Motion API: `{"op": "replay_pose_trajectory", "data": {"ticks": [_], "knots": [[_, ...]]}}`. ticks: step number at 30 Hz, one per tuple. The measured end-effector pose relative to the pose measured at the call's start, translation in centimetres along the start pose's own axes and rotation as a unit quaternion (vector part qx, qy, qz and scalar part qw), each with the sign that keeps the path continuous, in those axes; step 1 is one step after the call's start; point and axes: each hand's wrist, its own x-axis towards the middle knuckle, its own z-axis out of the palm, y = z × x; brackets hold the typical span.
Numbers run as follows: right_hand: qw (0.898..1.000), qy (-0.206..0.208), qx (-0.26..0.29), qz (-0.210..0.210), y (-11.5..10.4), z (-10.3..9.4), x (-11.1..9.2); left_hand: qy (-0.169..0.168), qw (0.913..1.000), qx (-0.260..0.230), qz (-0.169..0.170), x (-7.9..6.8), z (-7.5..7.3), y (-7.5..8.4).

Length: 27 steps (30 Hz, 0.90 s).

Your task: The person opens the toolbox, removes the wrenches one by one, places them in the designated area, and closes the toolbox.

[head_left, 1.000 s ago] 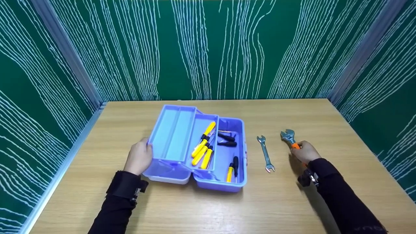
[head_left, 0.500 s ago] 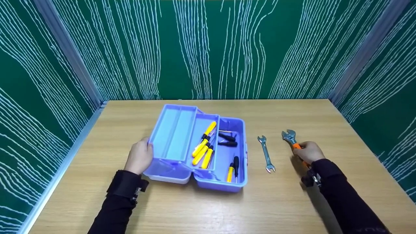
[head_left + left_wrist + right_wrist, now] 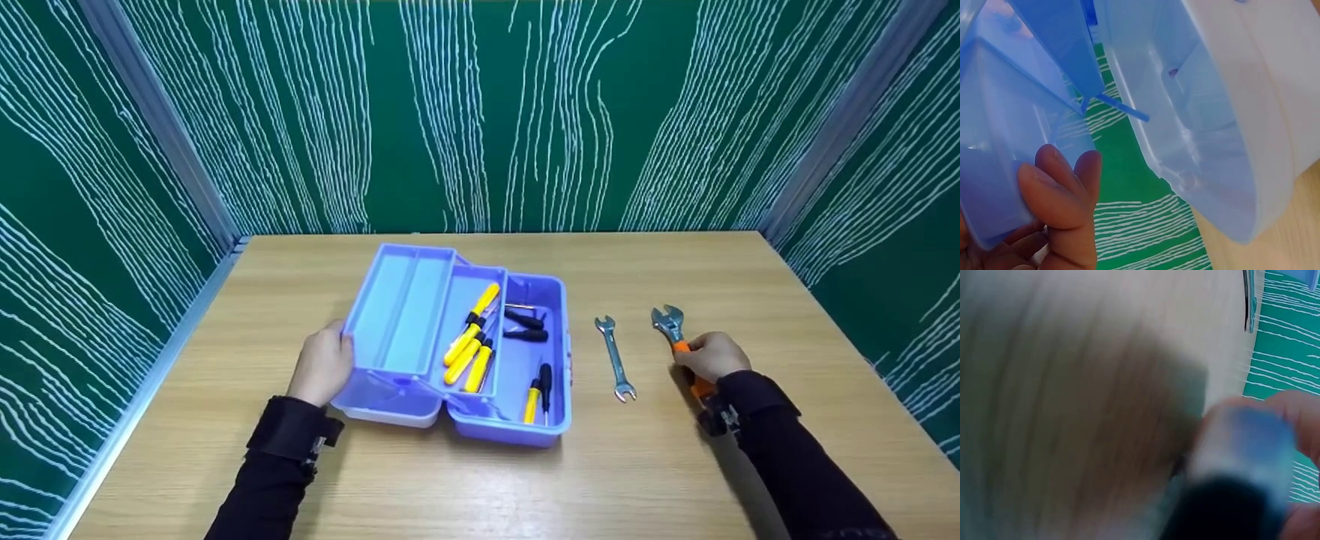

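Observation:
A purple-blue toolbox stands unfolded in the head view, with stepped trays. My left hand grips the outer edge of its upper tray; in the left wrist view, fingers curl round that tray's corner. Yellow-handled screwdrivers lie in the middle tray, while a few black-handled screwdrivers and a yellow one rest in the deep bottom. To the right, my right hand holds an adjustable wrench by its orange handle. Whether the wrench touches the table cannot be told. The right wrist view is largely blurred.
Between toolbox and right hand, a double open-ended spanner lies on the wooden table. Green walls with white wavy lines enclose the table at the back and both sides.
My right hand and the adjustable wrench have shifted very slightly right and toward me. The left hand and toolbox stay in place, apart from a small shift of the whole view.

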Motion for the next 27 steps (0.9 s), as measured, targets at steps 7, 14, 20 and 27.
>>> {"op": "replay_pose_trajectory", "data": {"ticks": [7, 14, 20, 27], "knots": [[1.0, -0.006, 0.0, 0.004, -0.2, 0.1, -0.1, -0.005, 0.9999, -0.007, -0.007, 0.0, -0.1, -0.1], [1.0, 0.023, -0.003, -0.015, -1.3, -0.2, -0.5, -0.001, 0.9999, -0.01, -0.013, 0.0, -0.2, 0.0], [0.985, 0.093, -0.002, -0.144, -4.3, 0.8, -1.6, 0.01, 0.9999, 0.0, -0.002, 0.0, -0.2, -0.1], [0.967, 0.068, 0.079, -0.232, -7.4, 4.8, -3.2, 0.023, 0.9996, -0.013, 0.001, -0.3, 0.2, 0.0]]}}
